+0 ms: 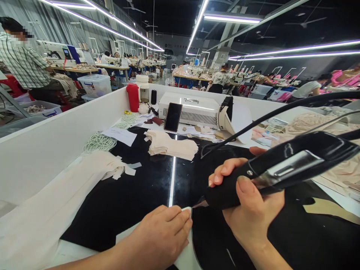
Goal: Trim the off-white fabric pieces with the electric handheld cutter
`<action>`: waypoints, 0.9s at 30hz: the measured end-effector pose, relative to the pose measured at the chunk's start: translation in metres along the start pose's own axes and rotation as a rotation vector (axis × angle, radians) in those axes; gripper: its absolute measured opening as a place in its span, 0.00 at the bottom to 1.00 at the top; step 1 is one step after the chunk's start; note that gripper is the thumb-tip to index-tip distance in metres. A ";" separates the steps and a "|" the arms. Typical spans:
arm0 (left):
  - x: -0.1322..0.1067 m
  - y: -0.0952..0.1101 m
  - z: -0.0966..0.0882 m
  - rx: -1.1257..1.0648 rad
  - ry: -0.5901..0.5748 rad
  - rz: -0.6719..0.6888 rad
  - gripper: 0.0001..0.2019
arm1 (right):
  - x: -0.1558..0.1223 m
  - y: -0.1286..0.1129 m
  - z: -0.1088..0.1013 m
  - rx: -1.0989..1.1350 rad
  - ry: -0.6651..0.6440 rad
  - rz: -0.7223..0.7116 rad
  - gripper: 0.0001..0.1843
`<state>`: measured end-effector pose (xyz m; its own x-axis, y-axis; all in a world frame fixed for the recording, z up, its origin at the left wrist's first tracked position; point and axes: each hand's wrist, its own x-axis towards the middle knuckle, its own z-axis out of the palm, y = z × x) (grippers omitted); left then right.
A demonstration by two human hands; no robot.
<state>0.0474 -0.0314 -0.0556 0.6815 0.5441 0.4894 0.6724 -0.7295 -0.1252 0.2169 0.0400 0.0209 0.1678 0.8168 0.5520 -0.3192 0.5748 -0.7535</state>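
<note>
My right hand (pixel 253 210) is wrapped round a black corded hand-held cutter (pixel 281 168), thumb along its near side. The cutter's narrow tip points left and meets the edge of a white fabric piece (pixel 189 252) on the black tabletop (pixel 157 187). My left hand (pixel 165 234) is closed over that piece, fingers together and pressing near the tip. Much of the piece lies under my left hand and forearm, so its full shape is hidden. Ahead of both hands is a stack of cream fabric pieces (pixel 171 145).
Long cream fabric strips (pixel 92 180) lie at left, by coiled pale-green cord (pixel 99 143). At the back stand a white vented box (pixel 188 108), a phone (pixel 173 117) and a red cup (pixel 133 97). The cutter's black cable (pixel 270 116) arcs right. A co-worker (pixel 25 60) sits beyond the white partition.
</note>
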 end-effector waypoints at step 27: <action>0.003 0.005 -0.009 0.083 -0.067 0.036 0.14 | -0.004 0.001 0.003 -0.034 -0.033 0.006 0.23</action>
<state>0.0505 -0.0375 -0.0469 0.7218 0.5462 0.4252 0.6666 -0.7139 -0.2145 0.2133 0.0369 0.0193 0.1349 0.8187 0.5582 -0.2880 0.5714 -0.7685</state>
